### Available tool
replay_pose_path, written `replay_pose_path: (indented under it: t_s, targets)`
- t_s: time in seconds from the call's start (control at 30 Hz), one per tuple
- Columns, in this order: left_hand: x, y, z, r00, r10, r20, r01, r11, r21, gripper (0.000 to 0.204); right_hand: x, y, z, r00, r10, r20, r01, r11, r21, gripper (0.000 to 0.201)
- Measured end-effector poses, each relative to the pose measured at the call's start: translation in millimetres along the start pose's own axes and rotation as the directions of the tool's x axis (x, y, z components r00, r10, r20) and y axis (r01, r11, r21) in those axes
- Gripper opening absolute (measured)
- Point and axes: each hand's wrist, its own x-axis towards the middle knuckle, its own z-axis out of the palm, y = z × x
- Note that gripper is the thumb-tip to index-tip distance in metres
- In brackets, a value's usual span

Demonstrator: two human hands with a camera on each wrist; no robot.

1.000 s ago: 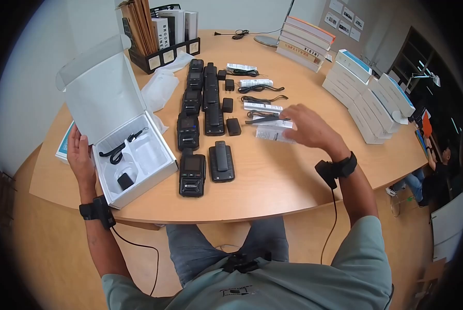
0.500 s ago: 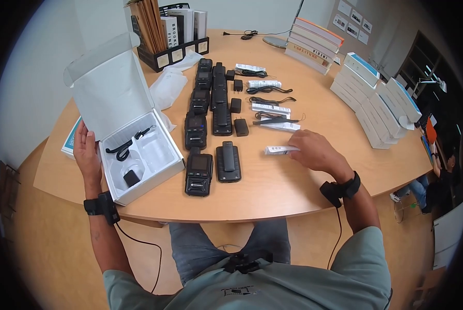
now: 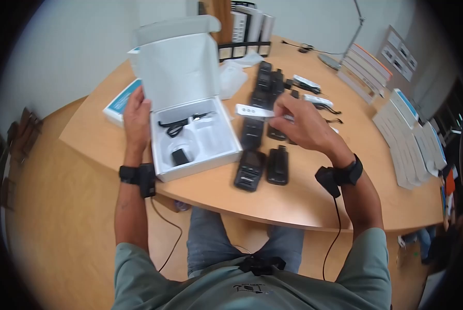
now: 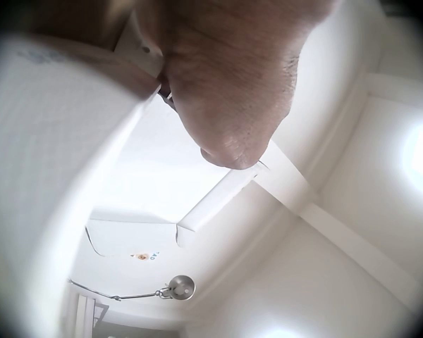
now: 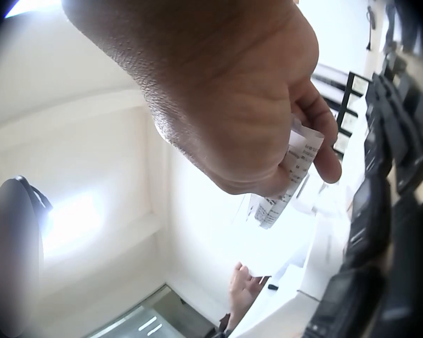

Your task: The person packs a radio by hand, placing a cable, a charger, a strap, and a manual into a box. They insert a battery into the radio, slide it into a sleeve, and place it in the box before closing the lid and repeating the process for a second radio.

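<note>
An open white box (image 3: 198, 168) stands near the table's left front edge with its lid (image 3: 180, 67) raised. Inside its white insert lie a black cord (image 3: 177, 127) and a small black power adapter (image 3: 180, 156). My left hand (image 3: 137, 124) rests against the box's left side, fingers pointing up. Between thumb and fingers, my right hand (image 3: 305, 124) pinches a folded printed leaflet (image 3: 252, 111), held over the radios beside the box. Print shows on the leaflet (image 5: 296, 165) in the right wrist view.
Black handheld radios (image 3: 250, 170) and black battery packs (image 3: 278, 165) stand in rows right of the box. Beyond are corded straps and leaflets (image 3: 314, 99). White boxes (image 3: 404, 139) are stacked at the right, books (image 3: 366, 72) behind. A blue-topped box (image 3: 122, 103) lies left.
The right hand has picked up the leaflet from the right part of the table and carried it left toward the box. The head view has turned left. The left hand stays at the box.
</note>
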Motion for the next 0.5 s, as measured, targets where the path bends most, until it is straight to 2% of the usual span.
replay_pose_path:
  t_s: [0.13,0.2,0.23,0.3,0.33,0.4,0.5]
  targets:
    - [-2,12,10,0.997,-0.022,-0.074,0.016,0.997,-0.069,0.044,63,-29,37,0.986,-0.150,0.070,0.145,0.987,0.072,0.019]
    - [-2,15,11,0.996,-0.047,-0.074,0.039,0.994,-0.100,0.044,91,-26,61,0.949,-0.303,0.089,0.302,0.953,0.017,0.020]
    - [-3,15,11,0.997,-0.053,-0.062,0.048,0.995,-0.085,0.045,101,-25,72,0.948,-0.306,0.088,0.306,0.952,0.018,0.020]
    - [-3,16,11,0.997,-0.059,-0.051,0.055,0.996,-0.068,0.047,116,-26,88,0.915,-0.392,0.094,0.401,0.907,-0.128,0.019]
    - [-3,16,11,0.998,-0.052,-0.047,0.049,0.997,-0.067,0.047,119,-28,93,0.914,-0.394,0.093,0.404,0.906,-0.127,0.019]
    - [-3,17,11,0.998,-0.044,-0.047,0.041,0.997,-0.064,0.046,125,-32,99,0.935,-0.291,0.204,0.320,0.938,-0.132,0.016]
    - [-3,18,11,0.998,-0.039,-0.048,0.036,0.998,-0.049,0.046,128,-35,105,0.935,-0.252,0.249,0.289,0.949,-0.124,0.016]
